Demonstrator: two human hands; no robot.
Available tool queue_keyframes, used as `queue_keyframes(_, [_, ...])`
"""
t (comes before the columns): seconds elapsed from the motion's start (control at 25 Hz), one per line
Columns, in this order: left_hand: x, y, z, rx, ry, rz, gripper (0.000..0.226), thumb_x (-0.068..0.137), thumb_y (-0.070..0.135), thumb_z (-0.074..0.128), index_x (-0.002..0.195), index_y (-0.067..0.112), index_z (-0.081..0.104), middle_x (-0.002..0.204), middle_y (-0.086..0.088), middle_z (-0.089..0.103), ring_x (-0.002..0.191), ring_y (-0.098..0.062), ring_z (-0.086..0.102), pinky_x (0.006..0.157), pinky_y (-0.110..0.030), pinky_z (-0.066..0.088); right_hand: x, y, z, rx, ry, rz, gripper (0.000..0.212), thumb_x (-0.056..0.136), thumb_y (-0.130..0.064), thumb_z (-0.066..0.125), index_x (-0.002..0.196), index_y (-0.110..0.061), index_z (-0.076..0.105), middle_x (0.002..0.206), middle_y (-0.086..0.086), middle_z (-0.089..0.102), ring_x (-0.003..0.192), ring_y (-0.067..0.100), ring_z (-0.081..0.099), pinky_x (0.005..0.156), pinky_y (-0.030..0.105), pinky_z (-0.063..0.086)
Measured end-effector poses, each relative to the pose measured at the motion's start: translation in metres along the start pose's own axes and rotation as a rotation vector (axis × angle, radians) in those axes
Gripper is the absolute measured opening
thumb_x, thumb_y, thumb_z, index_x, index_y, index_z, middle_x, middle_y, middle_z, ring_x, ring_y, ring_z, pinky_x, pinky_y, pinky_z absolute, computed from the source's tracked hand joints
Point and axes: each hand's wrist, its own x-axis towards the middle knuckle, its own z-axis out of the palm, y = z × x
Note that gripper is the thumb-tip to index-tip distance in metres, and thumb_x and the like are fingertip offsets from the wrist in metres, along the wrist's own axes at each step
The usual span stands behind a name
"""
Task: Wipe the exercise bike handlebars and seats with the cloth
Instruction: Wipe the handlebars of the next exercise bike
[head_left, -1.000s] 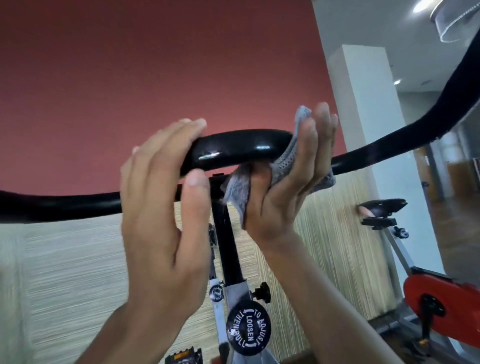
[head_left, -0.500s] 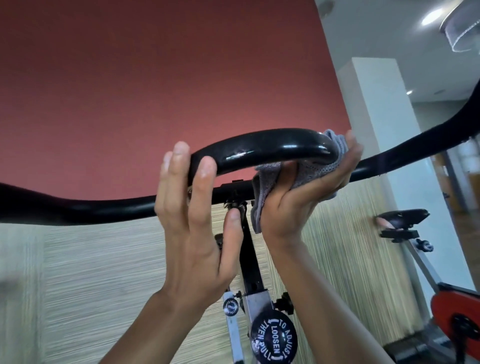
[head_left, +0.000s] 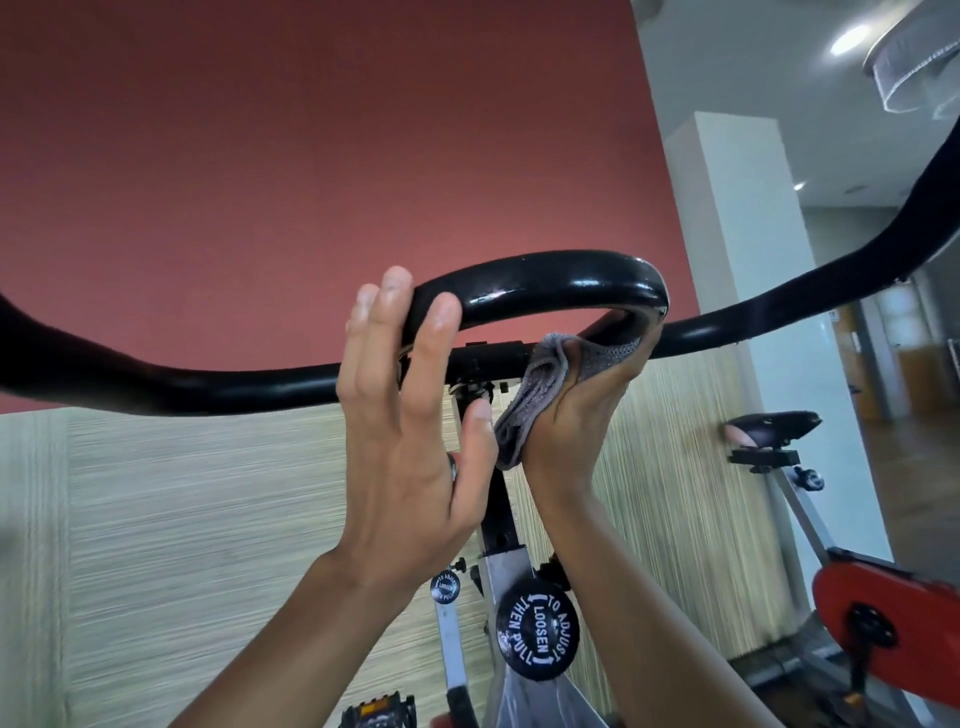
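Observation:
Black handlebars (head_left: 208, 384) run across the view, with a glossy centre loop (head_left: 545, 280) rising in the middle. My left hand (head_left: 405, 426) rests on the loop's left end, fingers fairly straight and hooked over the bar, thumb loose below. My right hand (head_left: 576, 415) grips a grey cloth (head_left: 530, 405) and presses it up under the right bend of the loop; its fingers are hidden behind the bar. A second bike's black seat (head_left: 774, 423) shows at the right.
Below the hands are the bike's stem with a black adjust knob (head_left: 537, 634) and a pedal (head_left: 376, 714). A second bike with a red flywheel cover (head_left: 883, 618) stands at the right by a white pillar (head_left: 737, 260). A red and beige wall lies ahead.
My right hand slid the cloth rightward along the loop and down under its right bend. My left hand shifted along the loop's left end, its fingers straightening. The camera tilted, raising the loop in view.

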Motion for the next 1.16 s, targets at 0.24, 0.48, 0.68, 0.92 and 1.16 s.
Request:
queue_keyframes(0.24, [0.018,0.01,-0.027,-0.143,-0.025,-0.154,0.042,0.1,0.016,0.039,0.141,0.01,0.042,0.142,-0.009,0.045,0.137,-0.014,0.039,0.111,-0.044,0.034,0.014,-0.049,-0.067,-0.03,-0.126,0.041,0.049,0.108,-0.012,0.038,0.155,-0.018,0.024,0.144,-0.001,0.047,0.133,0.017,0.049,0.11,0.041,0.043])
queue_keyframes(0.48, [0.06,0.037,-0.051,-0.306,-0.126,-0.566,0.032,0.103,0.017,0.034,0.114,0.008,0.063,0.108,0.006,0.063,0.103,-0.019,0.062,0.088,-0.032,0.045,0.071,-0.12,-0.096,-0.01,-0.385,0.589,0.037,0.107,-0.01,0.041,0.142,-0.022,0.047,0.129,-0.003,0.063,0.124,0.011,0.058,0.111,0.04,0.043])
queue_keyframes(0.68, [0.096,0.061,-0.062,-0.288,-0.253,-0.925,0.027,0.102,0.015,0.038,0.096,0.007,0.063,0.093,0.001,0.059,0.092,-0.021,0.058,0.08,-0.037,0.044,0.13,-0.155,-0.071,-0.363,-0.587,0.893,0.026,0.103,-0.009,0.049,0.127,-0.02,0.05,0.102,-0.007,0.064,0.086,0.0,0.061,0.078,0.034,0.049])
queue_keyframes(0.92, [0.14,0.056,-0.068,-0.229,-0.597,-1.225,0.035,0.106,0.023,0.036,0.079,0.012,0.056,0.075,0.001,0.051,0.075,-0.023,0.052,0.079,-0.047,0.046,0.189,-0.175,-0.014,-0.891,-1.294,0.895,0.036,0.105,-0.016,0.046,0.14,-0.02,0.054,0.151,0.004,0.047,0.139,0.028,0.043,0.107,0.04,0.038])
queue_keyframes(1.16, [0.166,0.045,-0.061,-0.122,-0.826,-1.333,0.038,0.105,0.027,0.041,0.078,0.008,0.06,0.076,0.008,0.049,0.076,-0.005,0.045,0.099,-0.045,0.044,0.199,-0.173,-0.004,-0.855,-1.678,1.198,0.047,0.107,-0.025,0.03,0.15,-0.005,0.026,0.168,0.015,0.003,0.155,0.03,-0.005,0.124,0.054,0.007])
